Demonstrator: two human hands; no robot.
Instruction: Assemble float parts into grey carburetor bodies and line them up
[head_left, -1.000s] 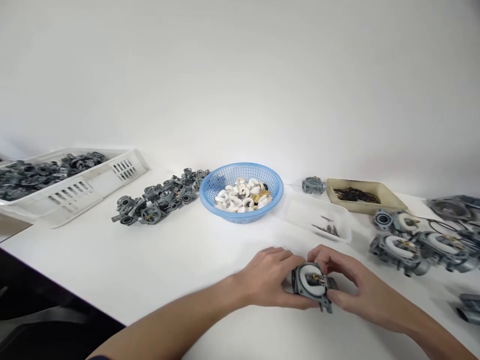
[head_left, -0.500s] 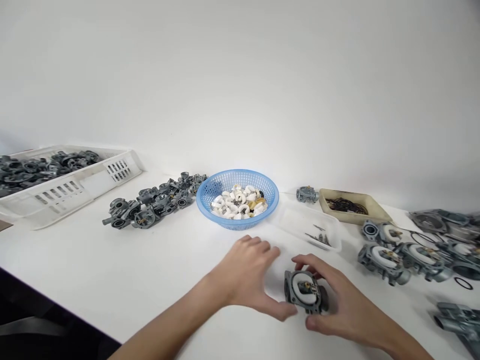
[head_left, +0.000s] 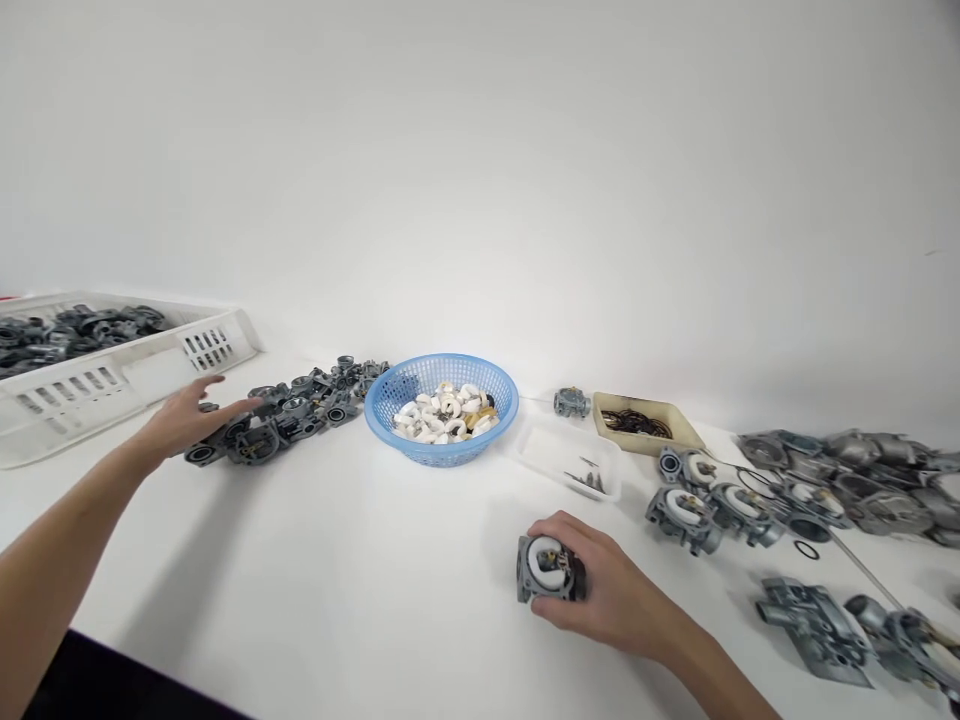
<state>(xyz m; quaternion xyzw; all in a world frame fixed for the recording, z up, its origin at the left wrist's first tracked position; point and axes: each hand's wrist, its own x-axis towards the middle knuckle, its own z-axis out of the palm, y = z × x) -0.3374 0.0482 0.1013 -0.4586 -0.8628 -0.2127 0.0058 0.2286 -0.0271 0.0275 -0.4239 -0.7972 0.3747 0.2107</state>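
Note:
My right hand (head_left: 592,580) grips a grey metal carburetor body (head_left: 531,583) at the front middle of the table; a white C-shaped float sits in its top opening. Out at the left, my left hand (head_left: 184,415) reaches over the near end of a pile of carburetor bodies (head_left: 300,410), fingers apart with thumb stretched out. It is close to the front bodies; whether it touches one I cannot tell. A blue mesh basket (head_left: 442,455) holding white floats (head_left: 450,405) and a few yellowish ones stands between the hands, farther back.
A white crate (head_left: 75,400) of metal parts stands far left. Right of the basket are a clear tray (head_left: 547,455) with small pins, a beige tray (head_left: 675,425) with dark rings, and a lone carburetor (head_left: 571,402). Float-fitted carburetors (head_left: 682,515) and metal covers (head_left: 885,490) lie at right.
My left hand has left the space beside the held carburetor and swung to the pile at left. My right hand has closed around the carburetor. The camera view has shifted right.

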